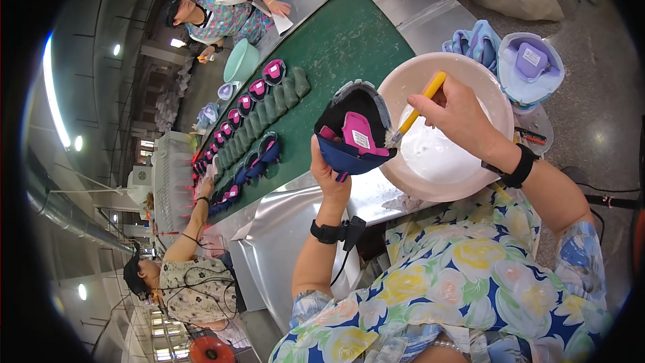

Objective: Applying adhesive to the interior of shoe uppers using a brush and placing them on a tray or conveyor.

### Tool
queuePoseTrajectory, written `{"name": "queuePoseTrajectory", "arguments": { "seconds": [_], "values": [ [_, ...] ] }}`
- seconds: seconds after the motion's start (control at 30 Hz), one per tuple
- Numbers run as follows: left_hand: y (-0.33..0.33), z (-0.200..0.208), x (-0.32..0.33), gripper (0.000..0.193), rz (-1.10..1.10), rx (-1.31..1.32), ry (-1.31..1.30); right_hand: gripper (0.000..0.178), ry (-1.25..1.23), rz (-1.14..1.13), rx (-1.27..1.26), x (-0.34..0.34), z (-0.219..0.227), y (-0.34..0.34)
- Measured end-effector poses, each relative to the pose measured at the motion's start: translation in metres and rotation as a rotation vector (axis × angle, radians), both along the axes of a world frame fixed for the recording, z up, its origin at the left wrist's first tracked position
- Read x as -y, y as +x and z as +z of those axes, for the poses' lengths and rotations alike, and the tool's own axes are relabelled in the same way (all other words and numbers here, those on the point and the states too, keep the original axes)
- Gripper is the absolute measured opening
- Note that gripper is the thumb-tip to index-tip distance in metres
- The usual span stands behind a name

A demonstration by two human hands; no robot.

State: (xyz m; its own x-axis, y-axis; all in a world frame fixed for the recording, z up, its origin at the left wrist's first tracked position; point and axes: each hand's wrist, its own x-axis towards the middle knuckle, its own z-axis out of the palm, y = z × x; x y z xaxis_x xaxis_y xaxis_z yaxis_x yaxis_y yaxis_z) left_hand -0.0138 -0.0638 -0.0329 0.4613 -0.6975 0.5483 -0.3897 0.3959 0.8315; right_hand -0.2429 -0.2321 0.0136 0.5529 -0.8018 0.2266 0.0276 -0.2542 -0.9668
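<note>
My left hand [327, 171] is closed on a navy shoe upper [355, 163] and holds it up with the opening toward me. A pink tongue with a white label shows inside its black lining. In my right hand [458, 113] is a brush [421, 102] with a yellow handle. Its pale bristles touch or nearly touch the upper's edge on the right. Below the brush stands a wide, pale pink basin [398, 79] with white liquid [440, 156] in it. My left fingers are partly hidden behind the upper.
A green conveyor belt [336, 40] carries rows of navy-and-pink uppers [257, 89] and grey sole-shaped pieces [281, 97]. Light-blue and lilac uppers [531, 84] are piled right of the basin. Two co-workers [232, 17] are along the belt, near a mint basin [240, 62].
</note>
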Motion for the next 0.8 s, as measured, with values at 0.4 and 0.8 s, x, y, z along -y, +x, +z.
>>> {"name": "queuePoseTrajectory", "arguments": {
  "seconds": [0.4,0.8],
  "values": [
    [0.016,0.024,0.003,0.04,0.065,-0.129,0.317,0.026,-0.001,0.13,0.128,0.003,-0.002,-0.017],
    [-0.056,0.01,0.001,0.045,-0.514,-1.402,0.732,0.022,-0.708,0.338,0.223,-0.009,-0.004,0.004]
  ]
}}
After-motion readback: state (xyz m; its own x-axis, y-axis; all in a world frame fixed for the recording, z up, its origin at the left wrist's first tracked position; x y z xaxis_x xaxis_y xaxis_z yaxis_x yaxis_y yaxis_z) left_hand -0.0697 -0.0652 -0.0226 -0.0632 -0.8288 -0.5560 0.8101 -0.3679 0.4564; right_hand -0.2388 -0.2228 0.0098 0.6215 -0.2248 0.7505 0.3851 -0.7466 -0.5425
